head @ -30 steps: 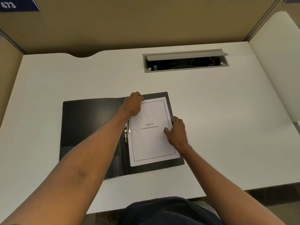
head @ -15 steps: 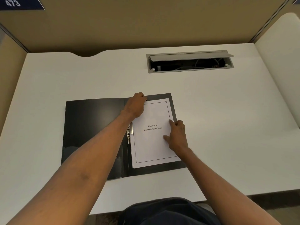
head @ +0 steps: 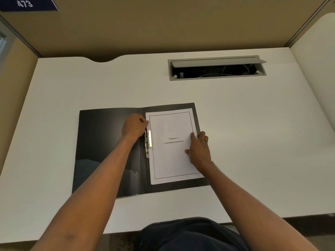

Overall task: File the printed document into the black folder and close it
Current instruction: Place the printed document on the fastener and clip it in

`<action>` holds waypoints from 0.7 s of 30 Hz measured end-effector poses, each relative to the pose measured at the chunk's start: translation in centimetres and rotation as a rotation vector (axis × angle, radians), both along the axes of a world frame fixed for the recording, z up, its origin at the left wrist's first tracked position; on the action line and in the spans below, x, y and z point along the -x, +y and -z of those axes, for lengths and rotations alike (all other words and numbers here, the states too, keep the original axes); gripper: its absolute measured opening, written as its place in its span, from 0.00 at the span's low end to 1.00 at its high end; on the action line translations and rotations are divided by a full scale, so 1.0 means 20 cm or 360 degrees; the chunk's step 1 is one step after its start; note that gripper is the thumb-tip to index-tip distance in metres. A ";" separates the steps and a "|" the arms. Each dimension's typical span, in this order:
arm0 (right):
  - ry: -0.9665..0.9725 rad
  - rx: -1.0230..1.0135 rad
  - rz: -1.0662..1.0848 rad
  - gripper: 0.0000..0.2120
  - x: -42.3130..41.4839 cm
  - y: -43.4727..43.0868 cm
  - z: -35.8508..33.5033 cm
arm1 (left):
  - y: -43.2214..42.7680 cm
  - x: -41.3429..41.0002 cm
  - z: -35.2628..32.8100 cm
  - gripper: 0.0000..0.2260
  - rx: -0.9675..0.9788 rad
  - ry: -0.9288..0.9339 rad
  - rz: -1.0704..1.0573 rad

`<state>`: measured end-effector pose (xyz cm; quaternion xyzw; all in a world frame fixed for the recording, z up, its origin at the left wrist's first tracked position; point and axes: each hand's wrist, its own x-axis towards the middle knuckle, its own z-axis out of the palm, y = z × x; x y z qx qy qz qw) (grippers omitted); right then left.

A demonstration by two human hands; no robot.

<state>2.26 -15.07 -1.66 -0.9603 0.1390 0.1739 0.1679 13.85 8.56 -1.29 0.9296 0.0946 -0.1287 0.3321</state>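
Note:
The black folder (head: 107, 147) lies open on the white desk (head: 253, 133). On its right half rests the printed document (head: 172, 160), a white page titled "Chapter 6 Learning Experience". A metal clip (head: 149, 142) at the spine sits on the page's left margin. My left hand (head: 135, 126) is beside the spine just above the clip, its curled fingertips pinched at the page's upper left edge. My right hand (head: 199, 151) holds the page's right edge, with the thumb on the paper and the fingers curled over the side.
An open grey cable tray (head: 217, 68) with wires is set into the desk at the back right. Tan partition walls enclose the desk at the back and on both sides. A blue sign reading 473 (head: 25, 3) hangs at the top left.
My left hand has slid from the page's top left corner down to the spine, uncovering the page's top. My right hand stays at the right edge with small finger shifts.

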 end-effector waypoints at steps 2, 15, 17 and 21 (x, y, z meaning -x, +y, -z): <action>0.0008 0.0021 -0.0012 0.36 0.00 0.01 0.00 | 0.01 0.03 0.02 0.10 0.0077 0.0024 -0.0097; 0.0012 0.0108 -0.0040 0.36 0.01 0.03 0.00 | 0.00 0.09 0.00 0.08 0.0100 -0.0015 -0.0203; 0.0008 0.0105 -0.0043 0.36 0.01 0.03 0.00 | 0.01 0.11 0.00 0.07 0.0147 -0.0002 -0.0209; 0.0009 0.0102 -0.0037 0.36 0.01 0.02 0.00 | 0.00 0.13 -0.02 0.07 0.0274 -0.0043 -0.0228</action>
